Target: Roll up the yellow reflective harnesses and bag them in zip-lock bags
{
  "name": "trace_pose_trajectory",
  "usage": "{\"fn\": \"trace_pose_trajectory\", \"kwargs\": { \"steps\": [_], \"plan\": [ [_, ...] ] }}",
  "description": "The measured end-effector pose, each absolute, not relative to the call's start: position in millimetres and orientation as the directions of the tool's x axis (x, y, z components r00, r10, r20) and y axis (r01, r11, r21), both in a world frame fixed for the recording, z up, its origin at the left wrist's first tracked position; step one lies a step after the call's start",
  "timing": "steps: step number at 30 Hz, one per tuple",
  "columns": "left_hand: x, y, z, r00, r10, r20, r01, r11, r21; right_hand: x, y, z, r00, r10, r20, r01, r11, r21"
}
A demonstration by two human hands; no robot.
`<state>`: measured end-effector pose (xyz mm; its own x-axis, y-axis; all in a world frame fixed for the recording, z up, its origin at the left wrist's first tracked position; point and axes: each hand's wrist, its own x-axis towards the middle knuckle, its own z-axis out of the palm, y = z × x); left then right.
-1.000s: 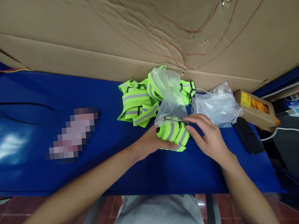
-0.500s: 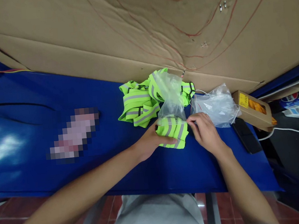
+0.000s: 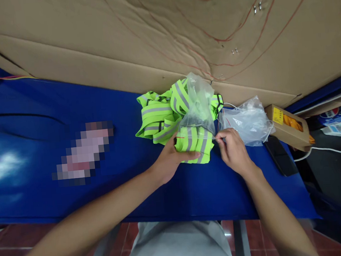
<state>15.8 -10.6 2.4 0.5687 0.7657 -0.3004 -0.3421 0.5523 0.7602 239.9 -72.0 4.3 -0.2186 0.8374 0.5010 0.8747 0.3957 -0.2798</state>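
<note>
My left hand is closed around a folded bundle of neon-yellow reflective strap with grey stripes, its thumb lying across the front. The far end of the bundle sits inside the mouth of a clear plastic bag. At the right edge of that mouth, my right hand pinches the bag's rim between thumb and fingers. Behind the bag lies a loose heap of the same reflective straps with black buckles, partly covered by the bag.
More clear plastic bags lie right of the heap. Beyond them are a cardboard box with orange contents and a black phone. A pixelated pinkish item rests on the blue table. A cardboard panel with red wires stands behind.
The strap bundle has moved slightly up, further into the bag mouth, and the bag's rim now covers more of it. Both hands keep their grips.
</note>
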Motion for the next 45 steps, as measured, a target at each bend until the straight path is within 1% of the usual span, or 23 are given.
{"fn": "trace_pose_trajectory", "kwargs": {
  "steps": [4,7,9,10,11,13,14,16,18,22,25,28,34,35,37,40,42,45],
  "plan": [
    [16.4,-11.2,4.7,0.509,0.821,-0.258,-0.384,0.485,0.786,230.4,-70.6,-2.7,-0.214,0.816,0.536,0.883,0.396,-0.251],
    [17.4,-8.3,2.5,0.481,0.84,-0.25,-0.366,0.451,0.814,228.9,-69.7,-3.4,-0.238,0.823,0.516,0.882,0.406,-0.24],
    [17.6,-5.0,0.0,0.492,0.834,-0.251,-0.329,0.445,0.833,230.6,-70.8,0.3,-0.259,0.827,0.498,0.882,0.413,-0.227],
    [17.4,-3.6,-1.5,0.499,0.833,-0.239,-0.303,0.426,0.852,231.2,-72.2,3.3,-0.25,0.821,0.514,0.886,0.408,-0.22],
    [17.1,-2.6,-3.0,0.504,0.837,-0.213,-0.267,0.386,0.883,231.1,-74.0,6.6,-0.228,0.805,0.548,0.89,0.401,-0.218],
    [16.1,-2.8,-6.5,0.51,0.849,-0.139,-0.161,0.252,0.954,228.0,-78.7,13.0,-0.181,0.755,0.63,0.889,0.4,-0.224],
    [15.6,-4.1,-8.2,0.522,0.846,-0.109,-0.099,0.187,0.977,225.0,-81.0,15.4,-0.183,0.735,0.653,0.883,0.415,-0.22],
    [14.6,-8.5,-11.1,0.58,0.811,-0.08,-0.008,0.104,0.995,217.0,-84.7,17.5,-0.255,0.719,0.646,0.861,0.473,-0.187],
    [13.9,-13.4,-12.6,0.644,0.761,-0.076,0.03,0.074,0.997,209.1,-86.8,16.6,-0.327,0.718,0.614,0.839,0.519,-0.16],
    [13.0,-19.5,-11.9,0.691,0.722,-0.03,0.056,-0.012,0.998,199.0,-88.6,14.7,-0.327,0.711,0.622,0.835,0.526,-0.162],
    [12.7,-22.2,-10.3,0.704,0.71,-0.027,0.065,-0.027,0.998,192.7,-90.7,17.6,-0.327,0.721,0.611,0.861,0.494,-0.123],
    [12.7,-24.5,-8.8,0.693,0.72,-0.035,0.094,-0.042,0.995,185.1,-93.1,19.8,-0.303,0.741,0.6,0.882,0.456,-0.118],
    [14.8,-22.3,-9.6,0.694,0.717,-0.061,0.029,0.057,0.998,176.9,-93.7,16.9,-0.442,0.727,0.526,0.859,0.513,0.012],
    [15.2,-21.4,-10.4,0.691,0.72,-0.059,0.025,0.057,0.998,175.8,-93.2,16.7,-0.431,0.728,0.533,0.863,0.505,0.006],
    [15.2,-20.0,-11.9,0.672,0.738,-0.055,0.036,0.042,0.998,172.6,-92.4,16.9,-0.379,0.736,0.561,0.874,0.484,-0.045],
    [13.9,-19.3,-12.4,0.65,0.759,-0.037,0.088,-0.028,0.996,166.9,-92.6,17.2,-0.313,0.746,0.588,0.88,0.461,-0.117],
    [12.8,-19.8,-12.1,0.682,0.731,0.007,0.077,-0.081,0.994,165.3,-93.7,16.4,-0.293,0.747,0.597,0.884,0.449,-0.129],
    [12.5,-21.1,-12.3,0.756,0.65,0.08,-0.007,-0.114,0.993,168.7,-95.3,13.5,-0.259,0.749,0.61,0.884,0.438,-0.162]
  ]
}}
